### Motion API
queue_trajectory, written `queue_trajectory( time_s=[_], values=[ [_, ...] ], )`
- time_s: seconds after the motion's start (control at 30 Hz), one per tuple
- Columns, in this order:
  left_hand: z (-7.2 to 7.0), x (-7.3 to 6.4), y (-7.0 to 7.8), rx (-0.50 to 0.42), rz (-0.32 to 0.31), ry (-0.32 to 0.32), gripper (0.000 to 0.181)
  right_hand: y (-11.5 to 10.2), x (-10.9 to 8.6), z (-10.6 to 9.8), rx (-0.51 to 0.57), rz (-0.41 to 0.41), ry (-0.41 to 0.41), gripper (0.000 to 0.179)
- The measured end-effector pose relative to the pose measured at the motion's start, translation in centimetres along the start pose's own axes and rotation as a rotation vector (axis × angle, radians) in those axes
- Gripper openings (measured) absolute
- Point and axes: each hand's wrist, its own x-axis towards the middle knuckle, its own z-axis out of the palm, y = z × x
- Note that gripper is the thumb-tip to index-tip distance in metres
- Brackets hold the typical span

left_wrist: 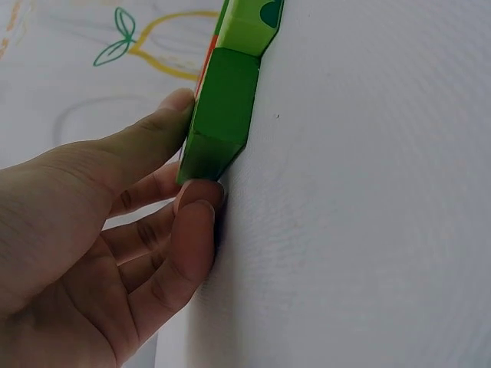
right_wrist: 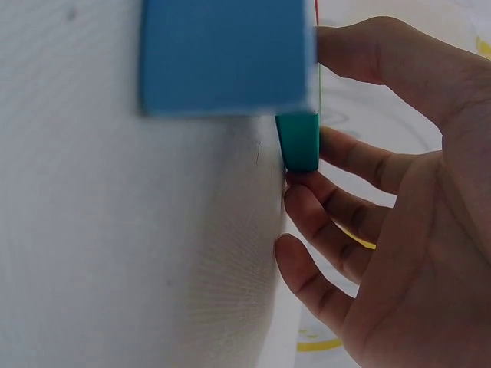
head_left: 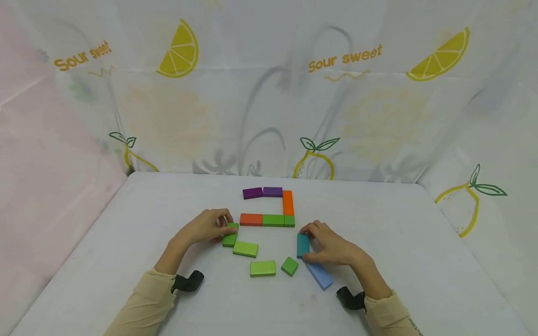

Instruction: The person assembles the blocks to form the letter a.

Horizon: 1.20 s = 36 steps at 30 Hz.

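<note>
On the left of the tabletop, my left hand (head_left: 208,226) holds a green block (head_left: 229,240) between thumb and fingers. The left wrist view gives a close look at that green block (left_wrist: 225,96), with the thumb against one side. A light green block (head_left: 245,248) touches its near right end. To the right, my right hand (head_left: 332,245) grips a teal block (head_left: 302,246) lengthwise, thumb at the near end and fingers at the far end. A light blue block (head_left: 319,275) slants off that near end, and it partly hides the teal block (right_wrist: 299,142) in the right wrist view.
Farther back, two purple blocks (head_left: 272,192), an orange block (head_left: 287,202), a green block (head_left: 273,220), a small green block (head_left: 289,220) and a red-orange block (head_left: 251,219) form an angular line. Nearer lie a light green block (head_left: 262,268) and a green cube (head_left: 289,266).
</note>
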Motion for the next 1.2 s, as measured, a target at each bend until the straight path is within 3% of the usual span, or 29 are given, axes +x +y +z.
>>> queue_trajectory(
  time_s=[0.23, 0.67, 0.8, 0.97, 1.2],
  values=[
    [0.2, 0.1, -0.2, -0.017, 0.020, 0.015, 0.029, 0.0, -0.1, 0.1, 0.004, 0.005, -0.004, 0.052],
    [0.3, 0.1, -0.2, -0.060, -0.015, 0.020, 0.029, -0.5, -0.3, -0.6, 0.033, 0.040, -0.037, 0.055],
    [0.2, 0.1, -0.3, -0.078, -0.036, 0.018, 0.030, -0.9, -0.4, -1.0, 0.082, 0.071, -0.002, 0.054],
    [0.2, 0.2, -0.5, -0.091, -0.042, 0.018, 0.031, -2.7, -0.2, -0.9, 0.115, 0.038, 0.079, 0.045],
    [0.3, 0.4, -0.5, -0.105, -0.046, 0.015, 0.031, -6.4, 0.8, 0.7, 0.106, -0.024, 0.090, 0.035]
  ],
)
